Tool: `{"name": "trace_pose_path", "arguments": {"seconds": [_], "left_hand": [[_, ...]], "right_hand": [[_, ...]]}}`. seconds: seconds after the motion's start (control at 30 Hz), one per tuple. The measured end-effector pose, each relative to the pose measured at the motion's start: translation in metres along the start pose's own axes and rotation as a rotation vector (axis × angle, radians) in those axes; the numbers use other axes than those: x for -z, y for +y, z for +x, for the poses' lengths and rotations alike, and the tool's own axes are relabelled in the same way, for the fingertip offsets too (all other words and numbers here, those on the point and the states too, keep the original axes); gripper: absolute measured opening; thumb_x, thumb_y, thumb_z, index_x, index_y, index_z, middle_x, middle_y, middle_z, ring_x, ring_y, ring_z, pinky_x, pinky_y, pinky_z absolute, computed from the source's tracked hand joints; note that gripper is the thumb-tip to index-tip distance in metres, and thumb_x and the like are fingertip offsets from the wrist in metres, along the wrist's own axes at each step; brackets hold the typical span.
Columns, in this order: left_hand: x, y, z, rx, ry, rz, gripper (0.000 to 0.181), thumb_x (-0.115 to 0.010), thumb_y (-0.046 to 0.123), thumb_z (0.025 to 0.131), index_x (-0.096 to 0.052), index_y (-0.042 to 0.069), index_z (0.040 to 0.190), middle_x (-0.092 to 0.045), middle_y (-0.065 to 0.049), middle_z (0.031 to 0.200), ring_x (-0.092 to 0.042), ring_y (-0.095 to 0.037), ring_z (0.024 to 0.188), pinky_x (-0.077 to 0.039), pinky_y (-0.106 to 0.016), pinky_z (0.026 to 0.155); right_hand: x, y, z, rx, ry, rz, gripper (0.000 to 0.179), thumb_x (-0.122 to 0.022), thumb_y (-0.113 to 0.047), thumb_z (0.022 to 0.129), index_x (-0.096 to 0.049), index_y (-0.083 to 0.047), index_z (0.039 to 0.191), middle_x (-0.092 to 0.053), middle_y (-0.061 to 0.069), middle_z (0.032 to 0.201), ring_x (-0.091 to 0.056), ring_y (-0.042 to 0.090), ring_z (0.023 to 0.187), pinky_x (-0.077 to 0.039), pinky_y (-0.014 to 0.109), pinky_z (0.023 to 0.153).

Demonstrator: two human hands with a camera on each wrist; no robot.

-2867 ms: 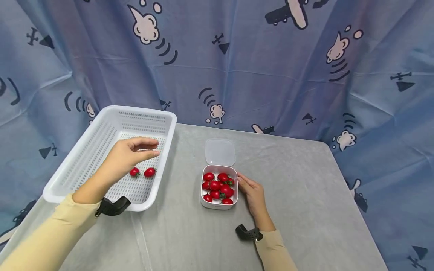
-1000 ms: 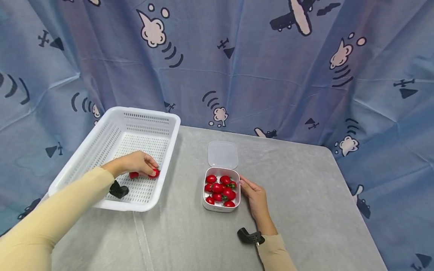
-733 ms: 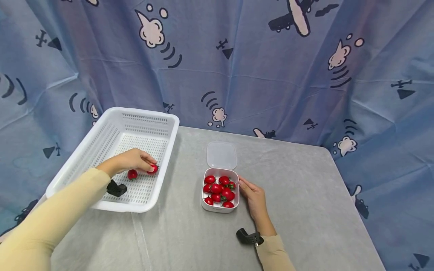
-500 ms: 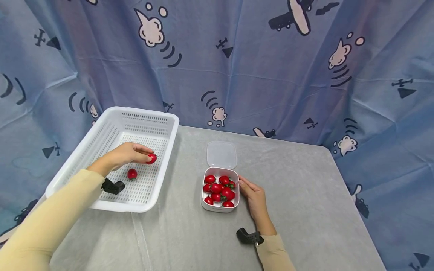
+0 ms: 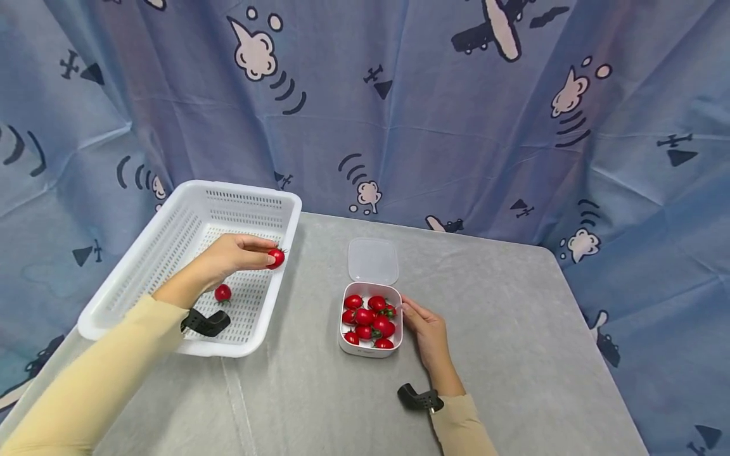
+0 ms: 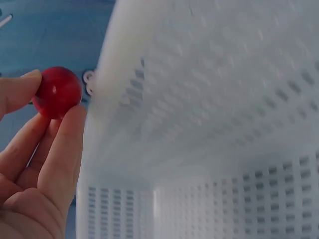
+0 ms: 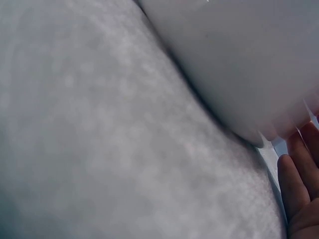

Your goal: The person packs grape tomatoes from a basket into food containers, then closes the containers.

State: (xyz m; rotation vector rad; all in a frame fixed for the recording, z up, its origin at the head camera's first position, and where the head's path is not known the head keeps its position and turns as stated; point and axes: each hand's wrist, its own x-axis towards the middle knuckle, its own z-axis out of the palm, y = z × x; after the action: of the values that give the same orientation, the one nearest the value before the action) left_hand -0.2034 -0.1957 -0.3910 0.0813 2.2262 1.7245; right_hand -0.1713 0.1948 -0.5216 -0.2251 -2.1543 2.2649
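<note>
My left hand (image 5: 228, 258) pinches a red cherry tomato (image 5: 276, 258) between thumb and fingertips, over the right rim of the white perforated basket (image 5: 239, 348). In the left wrist view, the cherry tomato (image 6: 58, 93) sits at the fingertips beside the basket wall. Another tomato (image 5: 223, 292) lies on the basket floor below the hand. My right hand (image 5: 428, 329) rests with extended fingers against the right side of a small white box (image 5: 365, 353) holding several cherry tomatoes (image 5: 363, 316). The right wrist view shows its fingers (image 7: 293, 184) at the box wall.
A translucent square lid (image 5: 373, 260) lies flat behind the box. The grey cloth-covered table (image 5: 502, 329) extends right of the box and in front. A blue patterned curtain (image 5: 365, 114) hangs along the back and sides. Each wrist wears a black camera strap.
My left hand has taken hold of a cherry tomato on the basket floor, lifted it and moved it right to the basket rim. The right hand stays at the box.
</note>
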Motion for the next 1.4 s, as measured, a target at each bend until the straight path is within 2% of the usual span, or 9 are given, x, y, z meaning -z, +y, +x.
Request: {"name": "trace_pose_path", "arguments": {"seconds": [0.17,0.4,0.6,0.73,0.87,1.13,1.27,1.4], "left_hand": [[-0.025,0.008,-0.001,-0.031,-0.006,0.024,0.050,-0.072,0.014,0.088,-0.059,-0.002,0.134,-0.076,0.004,0.107,-0.068,0.000,0.093,-0.050,-0.022,0.094],[-0.064,0.022,0.005,-0.049,-0.053,-0.007,0.047,-0.074,0.013,0.086,-0.063,-0.001,0.130,-0.074,-0.012,0.115,-0.070,-0.007,0.095,-0.049,-0.036,0.103],[-0.090,0.030,0.008,-0.048,-0.096,-0.026,0.047,-0.075,0.013,0.086,-0.063,-0.001,0.129,-0.074,-0.015,0.114,-0.072,-0.013,0.097,-0.050,-0.041,0.104],[-0.105,0.035,0.012,-0.064,-0.118,-0.037,0.044,-0.074,0.011,0.086,-0.065,-0.001,0.128,-0.074,-0.016,0.114,-0.072,-0.014,0.095,-0.052,-0.040,0.102],[-0.120,0.039,0.017,-0.077,-0.128,-0.044,0.042,-0.074,0.009,0.086,-0.066,-0.001,0.126,-0.073,-0.016,0.115,-0.072,-0.016,0.098,-0.055,-0.037,0.099],[-0.145,0.039,0.030,-0.081,-0.167,0.035,0.037,-0.075,0.010,0.085,-0.070,0.002,0.121,-0.074,-0.014,0.113,-0.071,-0.017,0.100,-0.056,-0.032,0.094],[-0.159,0.039,0.034,-0.084,-0.140,0.124,0.035,-0.076,0.011,0.084,-0.073,0.005,0.118,-0.075,-0.011,0.111,-0.069,-0.014,0.097,-0.057,-0.027,0.086],[-0.176,0.034,0.033,-0.097,-0.090,0.219,0.034,-0.077,0.014,0.083,-0.074,0.008,0.116,-0.076,-0.007,0.110,-0.067,-0.015,0.099,-0.056,-0.029,0.086]], "right_hand": [[0.000,0.001,-0.001,0.000,0.005,-0.008,0.039,-0.069,-0.015,0.094,-0.064,0.007,0.125,-0.074,0.000,0.115,-0.069,-0.001,0.099,-0.056,0.017,0.086],[0.001,0.001,-0.002,-0.006,0.002,0.002,0.040,-0.069,-0.015,0.094,-0.063,0.008,0.126,-0.075,-0.006,0.111,-0.069,-0.002,0.099,-0.055,0.017,0.087],[0.000,0.002,-0.003,-0.006,-0.001,-0.011,0.038,-0.068,-0.014,0.094,-0.064,0.007,0.125,-0.073,0.004,0.117,-0.070,-0.001,0.099,-0.056,0.017,0.086],[0.000,0.001,-0.002,0.003,0.008,-0.032,0.037,-0.068,-0.015,0.094,-0.065,0.007,0.124,-0.069,0.013,0.123,-0.069,-0.002,0.099,-0.055,0.017,0.086],[-0.001,0.000,-0.001,0.005,0.006,-0.018,0.038,-0.069,-0.015,0.094,-0.065,0.007,0.124,-0.068,0.017,0.124,-0.070,-0.001,0.099,-0.056,0.017,0.086],[-0.003,-0.001,0.000,-0.009,-0.003,-0.019,0.038,-0.068,-0.016,0.094,-0.065,0.006,0.125,-0.068,0.015,0.124,-0.069,-0.002,0.100,-0.055,0.017,0.087],[-0.001,-0.001,0.000,-0.018,-0.001,-0.010,0.039,-0.069,-0.016,0.094,-0.065,0.006,0.125,-0.070,0.011,0.121,-0.069,-0.002,0.100,-0.055,0.017,0.088],[0.000,0.000,0.001,-0.027,0.009,0.001,0.039,-0.069,-0.017,0.094,-0.064,0.006,0.125,-0.075,0.001,0.114,-0.069,-0.002,0.098,-0.055,0.017,0.087]]}}
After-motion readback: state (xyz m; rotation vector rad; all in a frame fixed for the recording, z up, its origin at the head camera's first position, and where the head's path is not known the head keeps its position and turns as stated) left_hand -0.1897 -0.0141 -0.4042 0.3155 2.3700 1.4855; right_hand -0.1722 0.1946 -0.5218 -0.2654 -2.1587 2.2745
